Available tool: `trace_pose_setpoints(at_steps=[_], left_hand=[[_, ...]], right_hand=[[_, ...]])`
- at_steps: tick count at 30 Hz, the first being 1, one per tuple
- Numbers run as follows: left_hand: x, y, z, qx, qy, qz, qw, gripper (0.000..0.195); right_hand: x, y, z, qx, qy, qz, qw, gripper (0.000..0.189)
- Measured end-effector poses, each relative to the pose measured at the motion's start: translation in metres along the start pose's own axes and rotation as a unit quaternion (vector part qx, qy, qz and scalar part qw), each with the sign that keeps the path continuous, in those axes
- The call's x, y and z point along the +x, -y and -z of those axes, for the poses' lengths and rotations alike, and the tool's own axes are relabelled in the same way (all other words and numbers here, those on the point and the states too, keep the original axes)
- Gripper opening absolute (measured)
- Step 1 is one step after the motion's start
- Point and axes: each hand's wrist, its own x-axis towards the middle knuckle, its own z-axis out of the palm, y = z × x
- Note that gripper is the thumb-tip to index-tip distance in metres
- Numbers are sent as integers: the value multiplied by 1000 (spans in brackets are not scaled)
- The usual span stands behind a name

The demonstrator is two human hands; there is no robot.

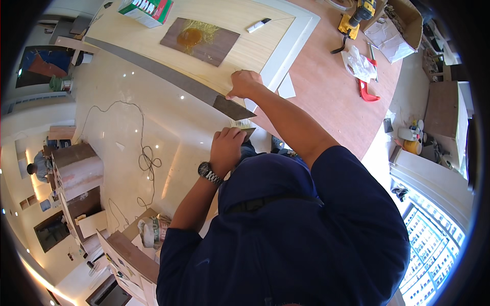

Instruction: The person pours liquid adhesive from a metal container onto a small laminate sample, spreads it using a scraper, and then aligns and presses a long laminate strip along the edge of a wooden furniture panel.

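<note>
A pale wood-grain panel point(214, 11) with a long dark grey strip point(164, 70) along its near edge lies before me. My right hand point(245, 84) grips that edge near the panel's right corner, fingers on top and thumb against the strip. At this end the strip looks darker and its pointed tip juts past the corner. Just below, my left hand point(227, 147), with a metal watch point(209, 173) on the wrist, is closed on a small flat dark piece point(249, 134), mostly hidden by the fingers. Pale bristle-like strands point(241, 123) show beside it.
On the panel lie a brown board point(220, 51) with an amber puddle point(189, 37), a marker-like stick point(259, 25) and a green-red box point(147, 11). A yellow-black power tool point(356, 19), plastic bag point(359, 65) and red clamp point(366, 91) rest rightward. A cord point(142, 130) crosses the floor; a person point(40, 164) is far left.
</note>
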Motion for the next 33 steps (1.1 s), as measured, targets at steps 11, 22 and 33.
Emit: trace_pose_setpoints(at_steps=[11, 22, 33], left_hand=[[6, 75, 54, 4, -104, 17, 994, 36], [36, 146, 51, 4, -66, -123, 990, 41], [31, 219, -3, 89, -147, -206, 963, 44]], right_hand=[[0, 1, -1, -3, -6, -2, 1000, 57], [-1, 0, -5, -2, -17, -21, 1000, 53], [-6, 9, -2, 16, -15, -60, 998, 53]])
